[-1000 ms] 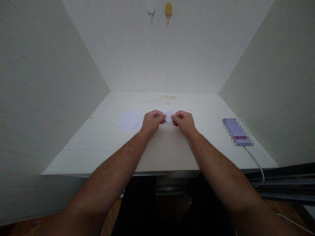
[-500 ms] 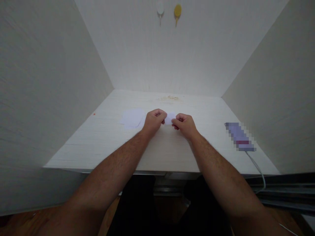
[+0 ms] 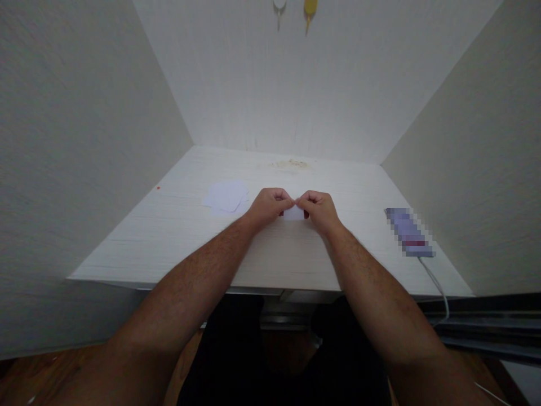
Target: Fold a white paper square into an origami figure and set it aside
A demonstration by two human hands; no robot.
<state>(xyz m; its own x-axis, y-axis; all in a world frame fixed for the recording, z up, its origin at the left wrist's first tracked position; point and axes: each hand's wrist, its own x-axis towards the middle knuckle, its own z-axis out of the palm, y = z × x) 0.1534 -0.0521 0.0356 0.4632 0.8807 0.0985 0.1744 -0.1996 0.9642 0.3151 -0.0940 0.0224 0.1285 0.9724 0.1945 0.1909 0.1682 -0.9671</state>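
Note:
Between my two hands is a small piece of white paper (image 3: 293, 213), pinched along its far edge. My left hand (image 3: 273, 202) closes on its left side, thumb and forefinger pressed together. From the other side my right hand (image 3: 318, 207) grips it the same way, and the two thumb tips almost meet. The fingers cover part of the paper. To the left of my left hand, several loose sheets of white paper (image 3: 226, 195) lie overlapping on the white desk (image 3: 169, 237).
A blurred-out phone-like device (image 3: 408, 231) lies at the right, with a white cable (image 3: 435, 279) running over the desk's front edge. Walls enclose the desk on three sides. A white hook (image 3: 279, 7) and a yellow hook (image 3: 310, 8) are on the back wall.
My hands have drawn closer together, their thumbs now nearly touching at the paper's far edge. The paper now shows below the fingers instead of between them. The view has shifted slightly.

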